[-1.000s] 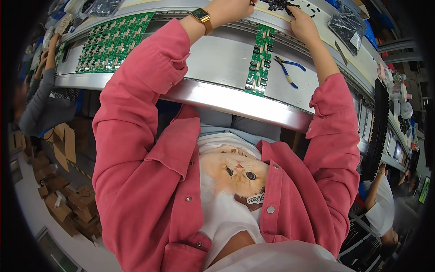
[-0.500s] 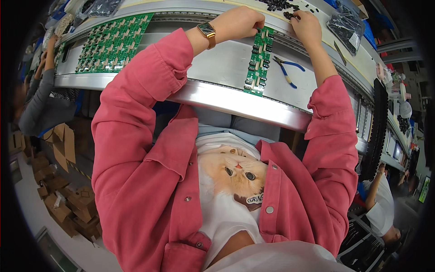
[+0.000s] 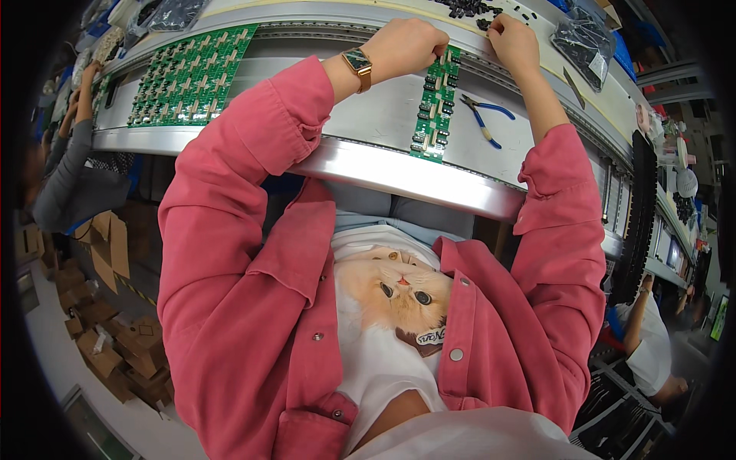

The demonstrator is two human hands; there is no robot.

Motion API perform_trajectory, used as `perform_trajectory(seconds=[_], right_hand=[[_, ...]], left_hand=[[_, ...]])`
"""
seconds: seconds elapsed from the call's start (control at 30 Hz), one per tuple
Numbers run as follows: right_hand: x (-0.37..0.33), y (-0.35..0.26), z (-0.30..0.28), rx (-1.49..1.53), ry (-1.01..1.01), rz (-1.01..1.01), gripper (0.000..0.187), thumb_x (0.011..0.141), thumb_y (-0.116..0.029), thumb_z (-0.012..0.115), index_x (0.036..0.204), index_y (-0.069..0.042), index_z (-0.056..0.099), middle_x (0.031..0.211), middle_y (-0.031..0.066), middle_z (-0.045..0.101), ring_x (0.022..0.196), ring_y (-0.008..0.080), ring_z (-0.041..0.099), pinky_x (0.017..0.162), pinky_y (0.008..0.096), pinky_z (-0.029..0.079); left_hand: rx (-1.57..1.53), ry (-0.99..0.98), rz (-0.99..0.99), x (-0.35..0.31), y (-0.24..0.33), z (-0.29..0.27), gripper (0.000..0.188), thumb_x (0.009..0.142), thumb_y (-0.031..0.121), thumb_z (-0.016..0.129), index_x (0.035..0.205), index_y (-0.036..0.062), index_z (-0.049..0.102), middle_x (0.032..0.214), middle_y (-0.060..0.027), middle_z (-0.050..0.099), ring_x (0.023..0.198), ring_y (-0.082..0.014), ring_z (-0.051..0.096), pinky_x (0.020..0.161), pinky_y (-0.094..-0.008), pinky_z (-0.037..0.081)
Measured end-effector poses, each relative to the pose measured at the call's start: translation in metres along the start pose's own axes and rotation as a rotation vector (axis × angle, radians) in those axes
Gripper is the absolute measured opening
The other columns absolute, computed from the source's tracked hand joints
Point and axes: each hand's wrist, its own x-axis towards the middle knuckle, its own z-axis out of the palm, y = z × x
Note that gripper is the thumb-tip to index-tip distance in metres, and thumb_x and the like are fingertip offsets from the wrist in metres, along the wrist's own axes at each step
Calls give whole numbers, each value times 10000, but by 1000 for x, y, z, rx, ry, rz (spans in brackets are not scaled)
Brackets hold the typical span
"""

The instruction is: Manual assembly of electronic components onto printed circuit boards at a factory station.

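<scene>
A narrow green circuit board with several black parts along it lies across the metal rails. My left hand is at its far end, with thumb and fingertips pinched together; what they hold is hidden. To its right, my right hand hovers beside a scatter of small black components on the far ledge. The fingers of that hand are curled closed, and anything between them is too small to make out. Blue-handled cutting pliers lie with their handles apart, right of the narrow board.
A wide green circuit board panel rests on the rails at left. A bright metal rail runs along the near edge. Bagged dark parts and a thin blade-like tool lie at far right. A co-worker's arm is at left.
My right hand has drawn slightly back from the small black components. My left hand has shifted a little right and nearer, and the narrow board has slid slightly left.
</scene>
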Motion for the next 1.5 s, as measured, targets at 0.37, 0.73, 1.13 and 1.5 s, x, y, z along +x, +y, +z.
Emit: perform_trajectory(seconds=[0.37,0.73,1.13,1.5], right_hand=[[-4,3,-1,-26,81,-83,207,785,-156,568,952,-117,683,900,79,665,789,301,607,716,383,486],[-11,-1,-10,38,59,-103,221,779,-121,549,947,-123,691,921,76,669,803,295,609,716,385,482],[-4,-5,-13,322,-39,-6,208,797,-86,558,968,-91,677,879,89,663,771,249,629,712,322,495],[-42,-29,-39,1478,-465,409,144,836,-14,579,962,19,642,847,116,645,784,168,650,687,211,524]], left_hand=[[-21,16,-63,11,-11,-9,109,759,85,630,853,74,683,761,-61,669,571,-224,577,566,-309,475],[36,-12,-132,70,-99,42,138,768,125,512,759,73,640,802,-131,632,736,-344,590,644,-434,458],[9,48,-72,67,-133,61,166,791,171,501,750,103,648,774,-107,641,745,-322,593,649,-455,422],[264,-18,-59,72,-120,73,147,762,142,514,721,82,642,732,-115,651,700,-339,608,655,-437,455]])
